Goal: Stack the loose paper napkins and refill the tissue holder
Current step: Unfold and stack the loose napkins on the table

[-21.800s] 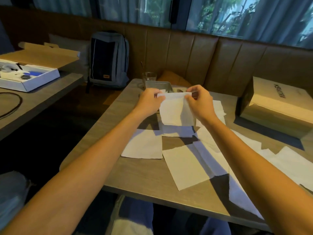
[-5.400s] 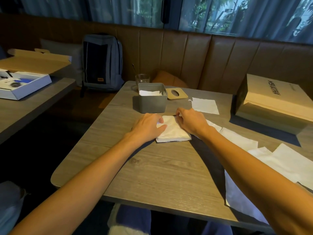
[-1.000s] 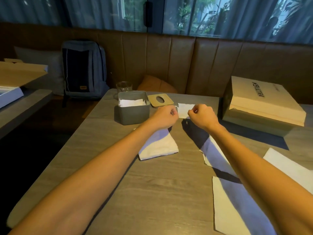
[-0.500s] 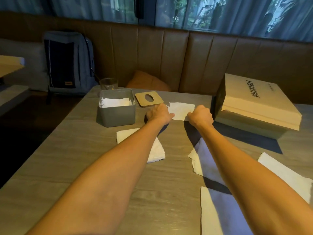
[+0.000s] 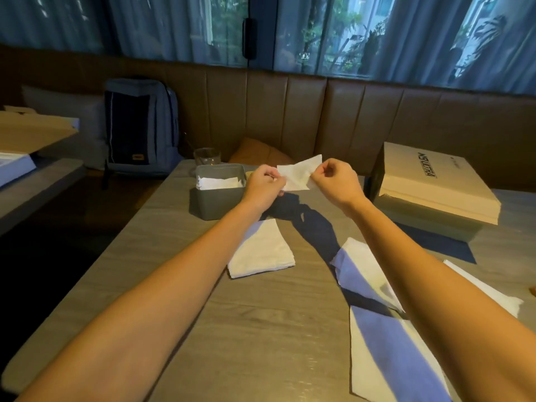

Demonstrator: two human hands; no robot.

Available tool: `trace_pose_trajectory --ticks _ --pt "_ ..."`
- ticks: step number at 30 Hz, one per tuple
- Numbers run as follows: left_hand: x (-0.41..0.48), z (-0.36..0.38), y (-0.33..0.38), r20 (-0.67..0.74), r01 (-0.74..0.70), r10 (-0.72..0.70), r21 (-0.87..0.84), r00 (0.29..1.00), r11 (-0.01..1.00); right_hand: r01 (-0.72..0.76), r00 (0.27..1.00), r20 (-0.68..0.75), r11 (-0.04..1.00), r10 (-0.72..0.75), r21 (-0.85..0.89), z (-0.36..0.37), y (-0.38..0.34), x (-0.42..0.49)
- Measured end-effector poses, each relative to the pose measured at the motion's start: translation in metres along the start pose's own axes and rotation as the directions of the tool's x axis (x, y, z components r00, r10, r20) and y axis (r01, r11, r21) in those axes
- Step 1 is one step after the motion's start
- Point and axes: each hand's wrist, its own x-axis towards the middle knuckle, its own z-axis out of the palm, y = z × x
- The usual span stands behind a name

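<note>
A white paper napkin [image 5: 298, 175] is lifted above the table, pinched on its left edge by my left hand [image 5: 265, 184] and on its right edge by my right hand [image 5: 336, 179]. Just left of my left hand stands the grey tissue holder [image 5: 216, 203], lid off, with napkins inside. A neat stack of napkins [image 5: 262, 250] lies on the table under my left forearm. Several loose napkins [image 5: 374, 274] lie spread at the right, partly under my right arm. The holder's wooden lid is hidden behind my left hand.
A drinking glass [image 5: 207, 156] stands behind the holder at the table's far edge. A large tan cardboard box [image 5: 432, 184] sits at the right. A backpack [image 5: 140, 126] leans on the bench at the back left. Another table [image 5: 37, 187] with boxes is at the left.
Both hands have picked the single napkin up off the table near the lid and raised it into the air. The view has tilted up a little.
</note>
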Motion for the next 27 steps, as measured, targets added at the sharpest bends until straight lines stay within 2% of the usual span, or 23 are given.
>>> trace_pose_trajectory --ticks 5,8,12,18,27 --pt "-0.055 -0.054 -0.005 0.026 -0.090 0.089 0.037 0.996 0.995 0.080 0.991 0.112 0.995 -0.073 -0.053 0.016 -0.029 -0.034" --pt "-0.083 -0.074 -0.022 0.081 -0.133 0.120 0.187 0.990 0.973 0.144 0.975 0.188 0.978 -0.115 -0.151 0.030 -0.037 -0.058" --pt "-0.114 -0.085 -0.046 0.077 -0.186 0.169 0.361 0.983 0.914 0.186 0.950 0.294 0.948 -0.107 -0.257 0.046 -0.032 -0.086" --pt "-0.134 -0.084 -0.063 0.080 -0.111 0.081 0.514 0.994 0.850 0.189 0.927 0.372 0.915 -0.047 -0.356 0.057 -0.021 -0.114" --pt "-0.140 -0.083 -0.061 0.119 -0.057 -0.011 0.547 0.993 0.835 0.153 0.927 0.376 0.920 -0.006 -0.360 0.055 -0.013 -0.122"
